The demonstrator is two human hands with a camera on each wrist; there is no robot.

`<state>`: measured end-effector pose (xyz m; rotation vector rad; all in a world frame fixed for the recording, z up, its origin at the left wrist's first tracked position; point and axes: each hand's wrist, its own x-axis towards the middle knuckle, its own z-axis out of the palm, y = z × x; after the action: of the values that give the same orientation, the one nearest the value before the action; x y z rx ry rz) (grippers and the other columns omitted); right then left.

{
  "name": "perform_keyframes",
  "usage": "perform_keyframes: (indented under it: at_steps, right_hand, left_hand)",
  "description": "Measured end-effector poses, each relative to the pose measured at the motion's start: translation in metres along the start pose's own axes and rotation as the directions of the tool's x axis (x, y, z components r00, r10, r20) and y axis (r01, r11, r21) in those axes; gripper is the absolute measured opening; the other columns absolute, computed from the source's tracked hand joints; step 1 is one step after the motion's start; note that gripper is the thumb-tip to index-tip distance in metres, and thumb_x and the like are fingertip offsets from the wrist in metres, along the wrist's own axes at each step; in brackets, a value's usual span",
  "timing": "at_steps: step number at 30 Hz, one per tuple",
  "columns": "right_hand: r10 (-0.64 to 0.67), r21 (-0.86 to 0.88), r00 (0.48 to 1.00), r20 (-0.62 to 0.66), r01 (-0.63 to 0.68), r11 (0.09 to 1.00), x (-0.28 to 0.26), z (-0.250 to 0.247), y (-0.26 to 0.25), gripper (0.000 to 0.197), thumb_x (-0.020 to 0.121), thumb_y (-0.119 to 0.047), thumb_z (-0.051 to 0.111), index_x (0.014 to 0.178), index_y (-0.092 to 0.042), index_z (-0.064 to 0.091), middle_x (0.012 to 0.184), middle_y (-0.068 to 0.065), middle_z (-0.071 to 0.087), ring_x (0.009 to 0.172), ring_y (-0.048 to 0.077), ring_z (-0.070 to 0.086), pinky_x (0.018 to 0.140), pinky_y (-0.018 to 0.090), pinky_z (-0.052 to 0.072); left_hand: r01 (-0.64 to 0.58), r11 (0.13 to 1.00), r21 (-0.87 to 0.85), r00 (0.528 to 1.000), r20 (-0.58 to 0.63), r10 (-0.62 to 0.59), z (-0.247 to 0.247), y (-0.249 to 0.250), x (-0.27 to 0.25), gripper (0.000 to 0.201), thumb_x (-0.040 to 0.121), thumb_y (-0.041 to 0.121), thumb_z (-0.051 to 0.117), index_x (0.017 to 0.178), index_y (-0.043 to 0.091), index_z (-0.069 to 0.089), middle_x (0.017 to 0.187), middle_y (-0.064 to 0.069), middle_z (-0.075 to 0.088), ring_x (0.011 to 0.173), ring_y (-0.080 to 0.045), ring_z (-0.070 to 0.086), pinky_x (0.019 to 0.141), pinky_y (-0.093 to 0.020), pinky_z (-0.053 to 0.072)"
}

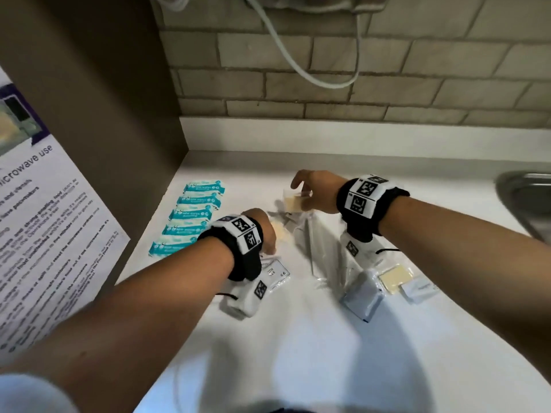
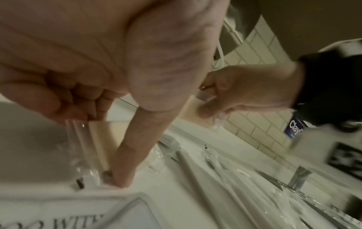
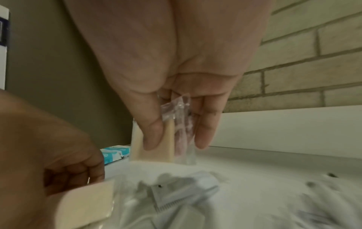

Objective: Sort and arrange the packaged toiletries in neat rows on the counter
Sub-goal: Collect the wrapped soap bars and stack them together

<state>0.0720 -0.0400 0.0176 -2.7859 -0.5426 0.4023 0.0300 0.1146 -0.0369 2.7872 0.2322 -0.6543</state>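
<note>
Two cream soap bars in clear wrap are held over the white counter (image 1: 298, 338). My left hand (image 1: 269, 244) grips one soap bar (image 1: 280, 232) by its edge, seen close in the left wrist view as the soap bar (image 2: 105, 139) between curled fingers and thumb. My right hand (image 1: 301, 198) pinches the other soap bar (image 1: 293, 201) just above the counter, farther back; thumb and fingers (image 3: 203, 136) clamp this soap bar (image 3: 137, 148). A neat column of teal packets (image 1: 193, 216) lies at the left.
Clear-wrapped razors and long items (image 1: 319, 245) lie heaped between my hands. A labelled white sachet (image 1: 277, 272), a third soap (image 1: 393, 275), a silver-blue sachet (image 1: 362, 299) and a white sachet (image 1: 417, 289) lie nearer. Sink (image 1: 527, 198) at right, cabinet wall with poster (image 1: 44, 234) at left.
</note>
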Motion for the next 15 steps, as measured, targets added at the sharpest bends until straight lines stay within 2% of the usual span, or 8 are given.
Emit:
perform_keyframes:
  at_steps: [1, 3, 4, 6, 8, 12, 14, 15]
  right_hand:
    - [0.007, -0.016, 1.000, -0.003, -0.008, 1.000, -0.011, -0.002, 0.006, 0.044, 0.086, -0.013, 0.065, 0.129, -0.015, 0.053, 0.123, 0.006, 0.062, 0.109, 0.026, 0.058, 0.083, 0.026, 0.042]
    - [0.018, -0.051, 1.000, 0.004, -0.017, 0.999, -0.033, -0.006, 0.017, 0.040, 0.085, -0.013, 0.066, 0.125, -0.013, 0.058, 0.123, 0.007, 0.063, 0.111, 0.025, 0.058, 0.081, 0.024, 0.040]
    - [0.021, -0.071, 1.000, 0.016, -0.020, 0.997, -0.043, -0.008, 0.022, 0.038, 0.086, -0.013, 0.066, 0.123, -0.012, 0.059, 0.123, 0.006, 0.063, 0.111, 0.025, 0.058, 0.081, 0.024, 0.040]
    - [0.056, -0.123, 0.997, 0.046, -0.050, 0.991, -0.064, -0.011, 0.034, 0.034, 0.087, -0.015, 0.064, 0.120, -0.011, 0.061, 0.122, 0.005, 0.063, 0.111, 0.025, 0.058, 0.086, 0.028, 0.044]
    - [0.096, -0.170, 0.992, 0.077, -0.081, 0.982, -0.080, -0.011, 0.048, 0.030, 0.088, -0.016, 0.061, 0.117, -0.011, 0.062, 0.122, 0.005, 0.063, 0.112, 0.025, 0.057, 0.090, 0.030, 0.044]
    - [0.135, -0.271, 0.974, 0.183, -0.082, 0.959, -0.101, -0.005, 0.069, 0.027, 0.089, -0.015, 0.059, 0.115, -0.012, 0.060, 0.123, 0.007, 0.061, 0.112, 0.025, 0.055, 0.091, 0.031, 0.043]
    - [0.156, -0.286, 0.962, 0.226, -0.087, 0.954, -0.108, 0.000, 0.077, 0.009, 0.087, -0.014, 0.059, 0.088, -0.023, 0.055, 0.108, 0.003, 0.061, 0.098, 0.021, 0.051, 0.082, 0.027, 0.041]
    - [0.171, -0.273, 0.953, 0.249, -0.100, 0.957, -0.111, 0.004, 0.084, 0.019, 0.086, -0.014, 0.059, 0.074, -0.025, 0.048, 0.093, -0.003, 0.057, 0.092, 0.019, 0.047, 0.076, 0.025, 0.040]
  left_hand:
    - [0.005, 1.000, 0.020, 1.000, -0.013, -0.005, 0.000, -0.001, 0.001, 0.025, 0.061, 0.027, 0.087, 0.061, 0.018, 0.064, 0.071, 0.006, 0.064, 0.073, -0.020, 0.068, 0.072, -0.027, 0.055]
    - [-0.004, 0.999, 0.040, 1.000, -0.007, 0.004, 0.003, -0.003, 0.004, 0.030, 0.059, 0.027, 0.087, 0.049, 0.025, 0.058, 0.073, 0.007, 0.063, 0.076, -0.019, 0.068, 0.074, -0.028, 0.056]
    - [-0.005, 0.999, 0.035, 1.000, 0.000, 0.005, 0.005, -0.002, 0.006, 0.029, 0.061, 0.027, 0.085, 0.052, 0.028, 0.058, 0.080, 0.004, 0.064, 0.082, -0.020, 0.068, 0.075, -0.028, 0.055]
    - [-0.013, 0.998, 0.054, 1.000, 0.007, 0.013, 0.005, 0.004, 0.002, 0.021, 0.066, 0.025, 0.082, 0.075, 0.023, 0.063, 0.094, -0.005, 0.065, 0.092, -0.025, 0.067, 0.075, -0.027, 0.053]
    - [0.014, 0.999, 0.048, 1.000, 0.011, -0.014, 0.006, 0.007, -0.001, 0.039, 0.067, 0.025, 0.083, 0.097, 0.009, 0.063, 0.101, -0.011, 0.066, 0.094, -0.029, 0.066, 0.072, -0.027, 0.050]
    - [0.046, 0.999, 0.027, 0.999, 0.025, -0.046, 0.000, 0.010, -0.004, 0.040, 0.063, 0.029, 0.085, 0.092, 0.008, 0.066, 0.097, -0.010, 0.069, 0.090, -0.028, 0.067, 0.077, -0.029, 0.053]
    - [0.043, 0.999, 0.032, 0.999, 0.006, -0.043, 0.001, 0.016, -0.001, 0.040, 0.062, 0.032, 0.082, 0.090, 0.008, 0.068, 0.093, -0.007, 0.069, 0.089, -0.028, 0.069, 0.083, -0.035, 0.056]
    - [0.023, 0.998, 0.058, 1.000, -0.020, -0.022, 0.000, 0.023, -0.003, 0.043, 0.063, 0.037, 0.080, 0.092, 0.008, 0.067, 0.093, -0.006, 0.067, 0.091, -0.030, 0.068, 0.085, -0.037, 0.056]
